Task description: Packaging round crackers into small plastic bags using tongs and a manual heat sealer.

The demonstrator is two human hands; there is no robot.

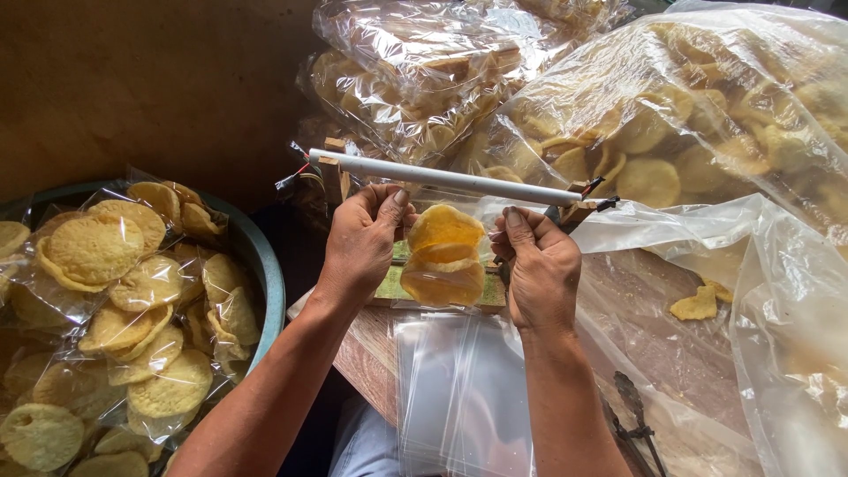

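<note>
My left hand (362,238) and my right hand (537,263) each pinch a side of a small clear bag of round yellow crackers (443,256). The bag hangs between them, its top edge right under a white sealing bar (442,178) mounted on small wooden posts. A stack of empty clear bags (459,380) lies on the wooden table just below my hands.
At the left, a teal basin (265,265) holds several sealed cracker packets (115,309). Large clear sacks of loose crackers (671,124) fill the back and right. One loose cracker (695,306) lies on plastic sheeting at the right. Brown wall behind.
</note>
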